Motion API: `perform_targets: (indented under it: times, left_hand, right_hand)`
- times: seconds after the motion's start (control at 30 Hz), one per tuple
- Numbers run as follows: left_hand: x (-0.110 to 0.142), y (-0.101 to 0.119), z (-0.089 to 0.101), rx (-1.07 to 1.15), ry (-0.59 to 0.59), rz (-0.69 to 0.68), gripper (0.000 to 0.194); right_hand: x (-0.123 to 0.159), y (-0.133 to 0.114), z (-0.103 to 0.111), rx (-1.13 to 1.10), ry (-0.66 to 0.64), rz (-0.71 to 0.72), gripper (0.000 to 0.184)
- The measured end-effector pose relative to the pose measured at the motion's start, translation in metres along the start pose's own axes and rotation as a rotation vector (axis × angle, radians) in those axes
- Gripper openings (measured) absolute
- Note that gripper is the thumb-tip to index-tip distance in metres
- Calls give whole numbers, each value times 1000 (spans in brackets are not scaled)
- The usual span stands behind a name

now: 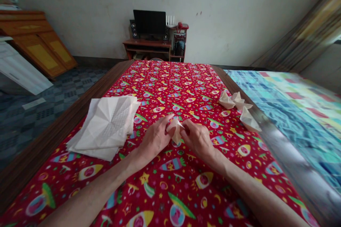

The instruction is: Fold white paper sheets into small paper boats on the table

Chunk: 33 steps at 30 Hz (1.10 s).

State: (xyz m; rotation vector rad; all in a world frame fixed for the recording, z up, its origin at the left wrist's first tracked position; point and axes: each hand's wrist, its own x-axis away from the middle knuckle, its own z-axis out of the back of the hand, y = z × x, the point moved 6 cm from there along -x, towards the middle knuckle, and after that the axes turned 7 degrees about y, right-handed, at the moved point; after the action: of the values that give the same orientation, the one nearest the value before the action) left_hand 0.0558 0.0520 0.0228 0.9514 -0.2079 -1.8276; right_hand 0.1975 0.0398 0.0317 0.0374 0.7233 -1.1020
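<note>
From where I stand, the left hand (157,133) and the right hand (198,136) face each other across a small, pointed, cream-coloured folded paper piece (176,132), each grip pinching one side of it, above a red cloth printed with rockets (183,85) on the dark brown wooden surface (282,154). A stack of creased white paper sheets (106,124) lies left of the left hand; three cream-coloured folded paper shapes (239,103) sit by the right edge.
</note>
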Motion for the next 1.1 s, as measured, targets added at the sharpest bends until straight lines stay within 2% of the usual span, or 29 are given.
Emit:
perform_targets:
  times: [0.13, 0.23, 0.43, 0.53, 0.63, 0.77, 0.87, 1.1]
  left_hand:
    - [-2, -3, -9, 37, -96, 83, 35]
    - [-2, -3, -13, 103, -125, 110, 33]
    - [-1, -1, -12, 213, -116, 30, 45]
    - [2, -3, -12, 38, -142, 11, 47]
    - [6, -4, -10, -132, -148, -45, 44]
    - [13, 0, -7, -181, -155, -216, 34]
    - [18, 2, -9, -258, -209, -336, 32]
    - [19, 6, -13, -416, -322, -387, 41]
  right_hand:
    - [3, 6, -5, 20, 30, -15, 12]
    - [0, 5, -6, 13, 73, 37, 23]
    - [-7, 15, -13, 30, -120, -148, 11]
    - [-5, 10, -15, -2, -197, -52, 13]
    - [-2, 5, -17, 90, -226, 83, 17]
    - [4, 2, -19, 209, -242, 202, 23]
    - [9, 2, -18, 236, -254, 238, 25]
    - [18, -1, -13, 197, -224, 381, 24]
